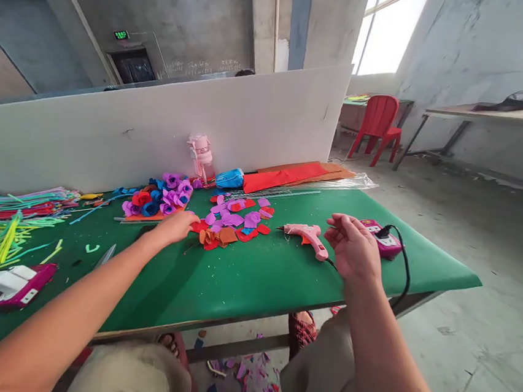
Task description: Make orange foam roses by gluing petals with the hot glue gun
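The right forearm (389, 341) held loose, empty-looking fingers (343, 221) just right of the left-pointing glue gun (303, 231); left fingers (188, 217) reached petals (231, 219), grip unclear.

Glue-gun cord (331, 263) partly hidden behind right wrist (363, 278), wall writing (203, 66) too small to read

Left hand (179, 225) outstretched; right hand (354, 247) hovers (fingers (342, 223) loosely curled).

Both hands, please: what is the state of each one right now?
Left hand: at a red petal; whether it grips this cannot be told.
Right hand: loosely curled near the pink glue gun, nothing visibly held; open or closed, unclear.
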Motion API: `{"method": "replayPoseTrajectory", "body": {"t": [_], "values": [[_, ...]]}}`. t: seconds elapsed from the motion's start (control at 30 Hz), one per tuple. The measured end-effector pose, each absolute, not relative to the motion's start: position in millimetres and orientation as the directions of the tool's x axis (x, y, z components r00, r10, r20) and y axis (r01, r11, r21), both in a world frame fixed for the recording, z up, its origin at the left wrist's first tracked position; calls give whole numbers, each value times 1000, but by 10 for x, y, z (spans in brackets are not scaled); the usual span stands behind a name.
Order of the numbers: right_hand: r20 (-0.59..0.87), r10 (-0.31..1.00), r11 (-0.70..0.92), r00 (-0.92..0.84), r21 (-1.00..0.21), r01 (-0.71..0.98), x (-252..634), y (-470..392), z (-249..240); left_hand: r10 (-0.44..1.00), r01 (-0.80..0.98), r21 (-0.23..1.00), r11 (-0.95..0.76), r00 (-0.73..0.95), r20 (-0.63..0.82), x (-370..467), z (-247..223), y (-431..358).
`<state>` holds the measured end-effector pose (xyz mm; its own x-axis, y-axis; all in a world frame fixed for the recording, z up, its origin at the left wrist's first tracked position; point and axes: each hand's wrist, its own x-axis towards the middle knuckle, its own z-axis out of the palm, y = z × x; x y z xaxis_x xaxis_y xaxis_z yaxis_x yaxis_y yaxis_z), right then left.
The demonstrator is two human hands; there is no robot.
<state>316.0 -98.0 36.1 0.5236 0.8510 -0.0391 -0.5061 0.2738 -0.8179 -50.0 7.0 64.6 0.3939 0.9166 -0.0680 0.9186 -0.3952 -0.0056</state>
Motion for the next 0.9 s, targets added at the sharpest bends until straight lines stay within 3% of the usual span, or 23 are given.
{"method": "replayPoseTrajectory", "body": {"t": [0.17,0.27,0.67,0.9], "values": [[-36,843,302,536,-793,-529,3061,-1002,364,866,865,-65,-497,499,21,196,1111,471],[-4,900,258,436,-801,-540,2899,-1019,340,805,806,-54,-589,591,41,850,1139,729],[49,977,147,208,-860,-488,2896,-1126,315,807,807,-36,-589,590,39,2313,202,1663],[27,974,145,227,-842,-520,2962,-1121,362,843,843,-64,-534,537,30,2553,88,1627]]}}
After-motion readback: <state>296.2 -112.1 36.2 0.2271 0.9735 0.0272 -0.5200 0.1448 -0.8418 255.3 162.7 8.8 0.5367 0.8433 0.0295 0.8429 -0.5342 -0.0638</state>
